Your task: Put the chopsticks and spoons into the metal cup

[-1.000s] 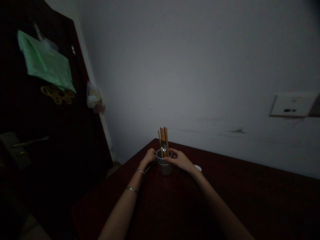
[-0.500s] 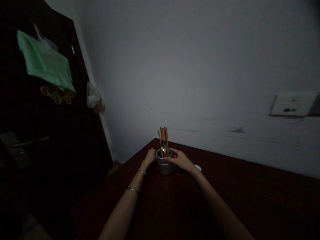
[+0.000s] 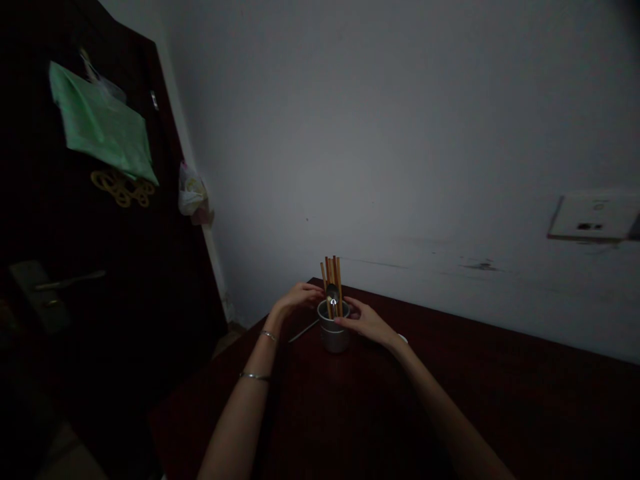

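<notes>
A grey metal cup [image 3: 335,340] stands upright on the dark red table [image 3: 320,413]. Several wooden chopsticks [image 3: 335,270] and a metal spoon [image 3: 333,292] lean inside it, bowl of the spoon upward. My right hand [image 3: 367,323] holds the cup at its right side, thumb across the front near the rim and fingers behind. At the cup's upper left is my left hand [image 3: 300,297], fingers stretched out towards the chopsticks and holding nothing; whether its fingertips touch them I cannot tell. Left of the cup, a thin pale stick [image 3: 303,331] lies on the tabletop.
A small white object [image 3: 403,339] lies partly hidden behind my right wrist. The white wall [image 3: 400,167] rises behind the table, with a socket plate [image 3: 593,217] at right. On the left are a dark door [image 3: 100,333], a green cloth [image 3: 105,127] and a hanging plastic bag [image 3: 193,193].
My left hand has come away from the cup's left side, risen and spread its fingers. The thin pale stick now shows on the table. My right hand keeps its hold on the cup.
</notes>
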A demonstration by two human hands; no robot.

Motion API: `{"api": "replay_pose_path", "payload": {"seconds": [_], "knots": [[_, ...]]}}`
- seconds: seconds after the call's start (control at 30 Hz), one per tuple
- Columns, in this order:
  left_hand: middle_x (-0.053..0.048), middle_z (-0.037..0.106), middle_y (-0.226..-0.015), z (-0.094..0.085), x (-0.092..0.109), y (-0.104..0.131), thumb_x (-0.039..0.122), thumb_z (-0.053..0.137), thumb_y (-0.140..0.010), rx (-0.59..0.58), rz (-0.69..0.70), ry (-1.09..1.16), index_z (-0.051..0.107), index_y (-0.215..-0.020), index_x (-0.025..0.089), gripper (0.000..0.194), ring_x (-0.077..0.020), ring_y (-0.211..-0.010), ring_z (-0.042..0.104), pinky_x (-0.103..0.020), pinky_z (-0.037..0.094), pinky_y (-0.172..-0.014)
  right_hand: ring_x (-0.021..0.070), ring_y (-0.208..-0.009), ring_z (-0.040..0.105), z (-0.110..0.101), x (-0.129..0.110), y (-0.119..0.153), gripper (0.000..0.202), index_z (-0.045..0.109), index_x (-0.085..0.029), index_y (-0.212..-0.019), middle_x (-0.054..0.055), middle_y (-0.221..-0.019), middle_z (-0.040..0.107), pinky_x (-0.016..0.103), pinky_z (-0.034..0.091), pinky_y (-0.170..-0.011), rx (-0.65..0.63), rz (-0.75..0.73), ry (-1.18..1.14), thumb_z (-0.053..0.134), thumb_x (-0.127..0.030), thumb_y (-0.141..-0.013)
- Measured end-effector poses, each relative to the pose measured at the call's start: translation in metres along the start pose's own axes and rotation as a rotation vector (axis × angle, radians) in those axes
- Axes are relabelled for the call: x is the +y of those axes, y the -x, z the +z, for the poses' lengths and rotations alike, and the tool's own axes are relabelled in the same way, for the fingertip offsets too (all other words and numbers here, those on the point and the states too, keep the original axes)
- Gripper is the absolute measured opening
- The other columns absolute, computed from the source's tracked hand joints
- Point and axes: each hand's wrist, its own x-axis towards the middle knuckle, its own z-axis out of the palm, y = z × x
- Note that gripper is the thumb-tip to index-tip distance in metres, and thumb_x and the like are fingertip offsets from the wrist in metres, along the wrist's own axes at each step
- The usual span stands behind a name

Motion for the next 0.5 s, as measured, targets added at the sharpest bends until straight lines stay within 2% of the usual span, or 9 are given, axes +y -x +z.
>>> {"api": "replay_pose_path", "payload": {"seconds": [0.1, 0.23, 0.3, 0.4, 0.5], "knots": [[-0.010, 0.066, -0.091, -0.004, 0.010, 0.008, 0.028, 0.065, -0.066, -0.154, -0.013, 0.076, 0.066, -0.093, 0.011, 0.032, -0.0148, -0.073, 0.059, -0.026, 0.046, -0.064, 0.0207, -0.095, 0.060, -0.001, 0.002, 0.001, 0.075, 0.040, -0.014, -0.129, 0.013, -0.112, 0.061, 0.035, 0.050, -0.081, 0.002, -0.024, 0.045, 0.070, -0.037, -0.064], [-0.010, 0.067, -0.092, -0.003, 0.013, 0.014, 0.028, 0.070, -0.063, -0.250, -0.045, 0.033, 0.068, -0.093, 0.012, 0.035, -0.0148, -0.076, 0.059, -0.025, 0.046, -0.065, 0.0196, -0.088, 0.062, -0.009, -0.003, 0.002, 0.074, 0.041, -0.014, -0.130, 0.013, -0.109, 0.061, 0.034, 0.050, -0.076, 0.088, -0.025, 0.178, 0.068, -0.042, -0.066], [-0.010, 0.066, -0.094, -0.003, 0.012, 0.015, 0.029, 0.070, -0.063, -0.266, -0.055, 0.020, 0.068, -0.093, 0.013, 0.035, -0.0149, -0.077, 0.059, -0.024, 0.045, -0.065, 0.0181, -0.082, 0.062, -0.015, -0.012, 0.002, 0.066, 0.046, -0.013, -0.126, 0.013, -0.103, 0.063, 0.033, 0.049, -0.073, 0.200, -0.063, 0.270, 0.063, -0.044, -0.070], [-0.010, 0.067, -0.093, -0.003, 0.013, 0.014, 0.029, 0.070, -0.063, -0.282, -0.059, 0.003, 0.069, -0.091, 0.013, 0.033, -0.0146, -0.078, 0.059, -0.024, 0.044, -0.066, 0.0167, -0.077, 0.061, -0.022, -0.032, 0.001, 0.042, 0.060, -0.013, -0.109, 0.009, -0.090, 0.067, 0.030, 0.047, -0.073, 0.390, -0.192, 0.412, 0.054, -0.040, -0.078], [-0.009, 0.067, -0.091, -0.005, 0.012, 0.011, 0.029, 0.070, -0.063, -0.308, -0.043, -0.010, 0.069, -0.091, 0.014, 0.031, -0.0138, -0.075, 0.058, -0.023, 0.044, -0.065, 0.0159, -0.069, 0.060, -0.020, -0.051, -0.004, 0.031, 0.066, -0.017, -0.096, 0.006, -0.077, 0.068, 0.027, 0.045, -0.066, 0.429, -0.245, 0.579, 0.047, -0.036, -0.082]]}}
